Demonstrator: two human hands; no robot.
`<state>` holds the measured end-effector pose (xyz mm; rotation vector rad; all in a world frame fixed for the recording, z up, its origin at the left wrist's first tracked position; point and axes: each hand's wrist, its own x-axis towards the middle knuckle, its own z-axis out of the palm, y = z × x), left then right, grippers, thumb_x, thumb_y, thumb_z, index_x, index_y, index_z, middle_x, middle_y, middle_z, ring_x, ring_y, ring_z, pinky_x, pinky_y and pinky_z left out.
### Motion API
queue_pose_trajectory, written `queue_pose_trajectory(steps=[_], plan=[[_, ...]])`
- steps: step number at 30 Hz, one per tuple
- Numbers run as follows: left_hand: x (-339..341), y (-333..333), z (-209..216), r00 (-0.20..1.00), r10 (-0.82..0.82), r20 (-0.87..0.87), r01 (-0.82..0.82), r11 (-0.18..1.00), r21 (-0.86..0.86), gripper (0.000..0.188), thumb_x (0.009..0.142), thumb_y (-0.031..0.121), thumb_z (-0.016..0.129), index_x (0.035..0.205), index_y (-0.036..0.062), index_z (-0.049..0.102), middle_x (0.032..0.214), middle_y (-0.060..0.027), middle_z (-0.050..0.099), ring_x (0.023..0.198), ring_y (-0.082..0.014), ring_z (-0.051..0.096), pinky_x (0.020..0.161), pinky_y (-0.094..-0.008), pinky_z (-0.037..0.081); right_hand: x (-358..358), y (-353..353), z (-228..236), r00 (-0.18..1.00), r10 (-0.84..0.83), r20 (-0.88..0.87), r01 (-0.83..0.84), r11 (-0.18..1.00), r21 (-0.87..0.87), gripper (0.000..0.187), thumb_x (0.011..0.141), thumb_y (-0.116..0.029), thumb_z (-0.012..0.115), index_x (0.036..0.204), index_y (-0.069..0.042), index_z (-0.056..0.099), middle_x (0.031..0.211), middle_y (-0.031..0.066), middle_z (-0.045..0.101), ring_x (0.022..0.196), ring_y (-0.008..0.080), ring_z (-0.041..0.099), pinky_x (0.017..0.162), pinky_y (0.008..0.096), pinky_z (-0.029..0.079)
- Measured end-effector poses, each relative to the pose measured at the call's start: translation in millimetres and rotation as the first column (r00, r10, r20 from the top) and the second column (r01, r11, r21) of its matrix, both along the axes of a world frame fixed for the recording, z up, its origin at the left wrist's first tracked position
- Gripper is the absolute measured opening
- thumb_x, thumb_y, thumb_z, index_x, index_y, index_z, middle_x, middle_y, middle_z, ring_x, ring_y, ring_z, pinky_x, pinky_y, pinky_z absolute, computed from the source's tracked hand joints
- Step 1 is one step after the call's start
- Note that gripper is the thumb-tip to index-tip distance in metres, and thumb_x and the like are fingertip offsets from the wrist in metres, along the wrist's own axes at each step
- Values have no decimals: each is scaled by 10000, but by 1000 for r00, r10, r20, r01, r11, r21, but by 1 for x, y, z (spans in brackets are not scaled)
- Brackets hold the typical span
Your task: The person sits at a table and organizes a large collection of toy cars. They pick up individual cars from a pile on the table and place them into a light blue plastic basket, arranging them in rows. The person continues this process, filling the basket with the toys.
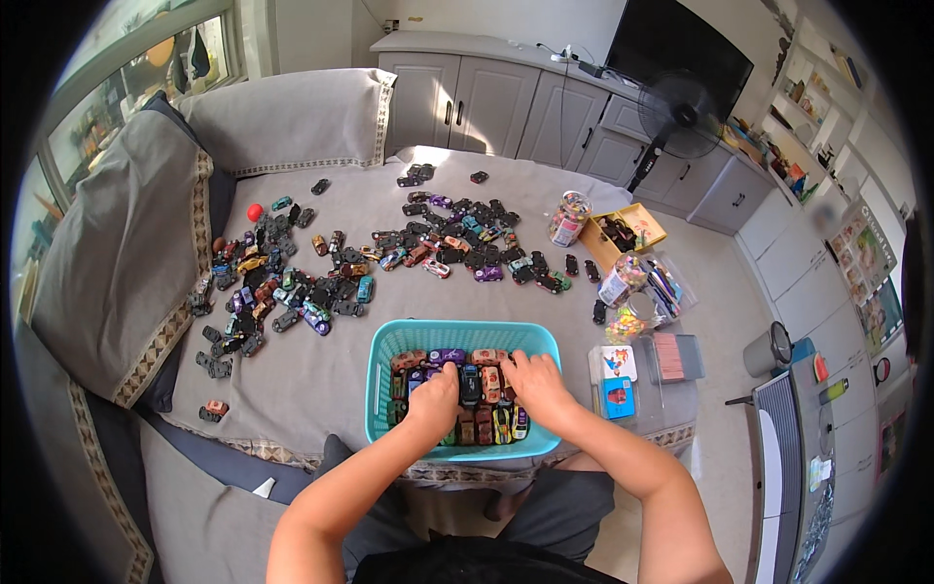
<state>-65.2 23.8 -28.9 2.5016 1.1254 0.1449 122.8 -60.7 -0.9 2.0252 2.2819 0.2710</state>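
Observation:
A turquoise plastic basket [381, 337] stands at the sofa's front edge before me, with small toy cars laid in rows inside. My left hand [435, 401] is in the basket with curled fingers, at the purple and dark cars on its left side. Opposite, my right hand [538, 391] bends its fingers down over cars near the right wall. Between the hands lie a black toy car [470, 385] and an orange toy car [490, 382]. Both hands are closed at the cars; my fingers partly hide what they grip. A purple toy car [447, 356] is in the far row.
Many loose toy cars [477, 234] are heaped across the grey sofa cover [282, 389]. At right are a candy-filled jar [570, 218], a yellow box [642, 226], small card boxes [615, 382] and a clear case [687, 356]. A fan [681, 115] stands farther back.

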Motion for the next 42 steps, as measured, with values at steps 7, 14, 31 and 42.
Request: queue_pose_trajectory(steps=[7,14,31,42], plan=[[3,-2,8,999,-12,34,11,999,33,644,682,393,832,1021,23,429,855,-169,633,751,-324,679,609,-400,550,5,-6,7,989,45,-144,-40,999,34,504,616,-160,817,1026,-59,540,955,98,541,873,271,575,764,394,414],[14,-2,5,998,43,-50,-38,996,84,664,697,476,801,1012,14,442,832,-149,635,735,-313,683,591,-382,549,-4,-3,10,993,-10,-114,6,999,-31,543,633,-216,828,1068,-40,553,1006,105,551,881,263,570,776,381,421],[-32,130,43,716,222,662,-384,917,107,146,830,99,685,926,24,604,868,-118,618,807,-282,587,737,-380,474,176,109,-65,520,-443,-730,547,829,-114,918,697,-398,805,1460,-155,358,1477,226,319,1340,384,375,1079,454,363],[-115,192,-43,711,478,516,-633,754,173,213,777,61,695,972,25,619,1027,-153,613,1018,-356,544,896,-420,433,157,205,-88,421,-767,-485,772,584,-253,869,684,-610,728,1433,-321,394,1482,99,336,1390,332,242,1038,661,255]])
